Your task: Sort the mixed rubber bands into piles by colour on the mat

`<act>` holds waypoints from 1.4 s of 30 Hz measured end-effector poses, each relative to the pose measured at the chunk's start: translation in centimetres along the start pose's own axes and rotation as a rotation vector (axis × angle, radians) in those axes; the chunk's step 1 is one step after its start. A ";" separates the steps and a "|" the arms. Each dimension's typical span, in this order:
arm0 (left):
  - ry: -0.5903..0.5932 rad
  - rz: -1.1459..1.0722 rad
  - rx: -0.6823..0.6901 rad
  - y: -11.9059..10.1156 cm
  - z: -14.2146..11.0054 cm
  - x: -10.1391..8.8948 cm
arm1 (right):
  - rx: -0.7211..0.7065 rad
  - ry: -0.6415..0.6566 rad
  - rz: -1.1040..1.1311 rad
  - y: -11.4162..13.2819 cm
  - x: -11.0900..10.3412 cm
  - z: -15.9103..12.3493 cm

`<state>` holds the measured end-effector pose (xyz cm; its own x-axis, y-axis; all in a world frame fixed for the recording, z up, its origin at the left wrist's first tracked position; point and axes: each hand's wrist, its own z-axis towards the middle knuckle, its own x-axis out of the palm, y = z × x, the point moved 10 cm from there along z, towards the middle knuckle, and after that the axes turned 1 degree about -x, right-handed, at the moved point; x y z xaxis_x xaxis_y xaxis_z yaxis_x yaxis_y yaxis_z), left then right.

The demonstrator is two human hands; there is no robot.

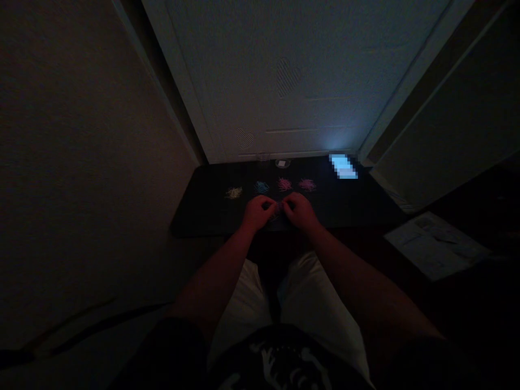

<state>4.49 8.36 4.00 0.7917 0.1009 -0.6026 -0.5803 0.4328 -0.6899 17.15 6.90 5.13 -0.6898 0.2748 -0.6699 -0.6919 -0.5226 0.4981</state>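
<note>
Dim light falls on my left hand (258, 211) and my right hand (299, 209), which meet fingertip to fingertip over the front half of a dark table (345, 211). Each has thumb and fingers drawn into a pinch; whatever is in them is too small and dark to name. Between and below the fingertips lies a faint purplish heap of thin pieces (274, 215), partly hidden by the hands. Just behind them, small piles of thin stick-like pieces form a row: pale yellow (234, 193), blue (261, 187), pink (284, 184) and darker pink (307, 185).
At the table's back edge sit a round clear container (263, 157) and a round dish or lid with a white label (283, 163). A glowing, pixelated screen (343, 166) lies at the back right. Behind stands a pale panel (325, 114); a whitish sheet (434, 244) lies lower right.
</note>
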 end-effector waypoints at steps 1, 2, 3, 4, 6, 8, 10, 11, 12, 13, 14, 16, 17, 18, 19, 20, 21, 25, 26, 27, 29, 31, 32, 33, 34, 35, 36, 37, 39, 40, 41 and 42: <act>-0.008 -0.001 -0.006 0.1 0.0 -0.1 | 0.004 -0.005 0.001 0.0 -0.1 0.0; -0.019 -0.003 -0.013 0.2 0.0 -0.2 | 0.009 -0.014 0.004 -0.1 -0.1 0.0; -0.031 -0.006 -0.021 0.3 0.0 -0.3 | 0.016 -0.026 0.008 -0.2 -0.3 0.0; -0.047 -0.009 -0.032 0.4 0.0 -0.4 | 0.023 -0.040 0.013 -0.3 -0.4 0.0; -0.087 -0.012 -0.059 0.8 0.0 -0.8 | 0.036 -0.066 0.020 -0.4 -0.6 -0.1; -0.097 -0.012 -0.067 0.9 0.0 -0.9 | 0.039 -0.070 0.018 -0.5 -0.6 -0.1; -0.066 -0.012 -0.039 0.6 0.0 -0.6 | 0.029 -0.052 0.010 -0.5 -0.5 0.0; -0.044 -0.014 -0.017 0.2 -0.1 -0.4 | 0.022 -0.042 0.007 -0.4 -0.3 0.0; -0.024 -0.016 0.006 -0.1 -0.1 -0.3 | 0.013 -0.033 0.008 -0.3 -0.2 0.0; -0.009 -0.020 0.027 -0.4 -0.1 -0.1 | 0.004 -0.025 0.013 -0.2 -0.2 0.0; 0.003 -0.026 0.044 -0.7 -0.2 -0.1 | -0.003 -0.019 0.019 -0.2 -0.1 0.0; 0.020 -0.036 0.072 -1.1 -0.2 0.0 | -0.014 -0.012 0.031 -0.1 0.0 0.0; 0.028 -0.038 0.081 -1.2 -0.2 0.1 | -0.017 -0.009 0.035 0.0 0.0 0.0; 0.035 -0.037 0.086 -1.2 -0.2 0.2 | -0.018 -0.009 0.036 0.0 0.0 0.0; 0.038 -0.034 0.087 -1.1 -0.2 0.2 | -0.018 -0.009 0.036 0.0 0.0 -0.1; 0.036 -0.030 0.085 -1.0 -0.2 0.3 | -0.019 -0.009 0.037 0.1 0.0 -0.1; 0.033 -0.027 0.084 -0.9 -0.1 0.2 | -0.020 -0.008 0.038 0.1 -0.1 -0.1; 0.027 -0.025 0.097 -0.9 -0.1 0.2 | -0.016 0.002 0.035 0.2 0.0 0.0; 0.027 -0.025 0.100 -0.9 -0.1 0.2 | -0.014 0.002 0.032 0.1 0.0 0.0; 0.026 -0.025 0.101 -0.9 -0.1 0.2 | -0.013 0.002 0.031 0.1 0.1 0.0; 0.020 -0.031 0.099 -0.9 -0.1 0.2 | -0.009 0.001 0.034 0.0 0.1 0.0; 0.014 -0.041 0.099 -0.8 0.0 0.1 | -0.004 0.001 0.041 -0.1 0.2 0.0; 0.009 -0.044 0.101 -0.7 0.0 0.1 | -0.001 0.000 0.044 -0.2 0.2 0.0; 0.004 -0.047 0.104 -0.7 0.0 0.1 | 0.003 -0.003 0.049 -0.3 0.2 0.1; -0.002 -0.048 0.107 -0.6 0.0 0.1 | 0.008 -0.008 0.057 -0.4 0.2 0.1; -0.007 -0.052 0.111 -0.6 0.1 0.1 | 0.018 -0.015 0.069 -0.5 0.1 0.1; -0.013 -0.058 0.115 -0.5 0.1 0.1 | 0.036 -0.027 0.084 -0.8 0.0 0.1; -0.023 -0.065 0.114 -0.4 0.1 0.0 | 0.060 -0.045 0.102 -1.1 -0.1 0.1; -0.048 -0.080 0.107 -0.3 0.1 -0.2 | 0.120 -0.086 0.142 -1.8 -0.5 0.0; -0.059 -0.085 0.101 -0.2 0.1 -0.3 | 0.152 -0.104 0.160 -2.2 -0.6 0.0; -0.072 -0.089 0.094 -0.2 0.1 -0.5 | 0.182 -0.119 0.176 -2.6 -0.7 0.0; -0.083 -0.091 0.086 -0.1 0.1 -0.6 | 0.209 -0.129 0.190 -2.9 -0.8 0.0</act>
<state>4.11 8.34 4.48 0.8556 0.1300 -0.5011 -0.4895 0.5184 -0.7012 19.72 8.15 4.22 -0.8231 0.2951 -0.4852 -0.5676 -0.4008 0.7192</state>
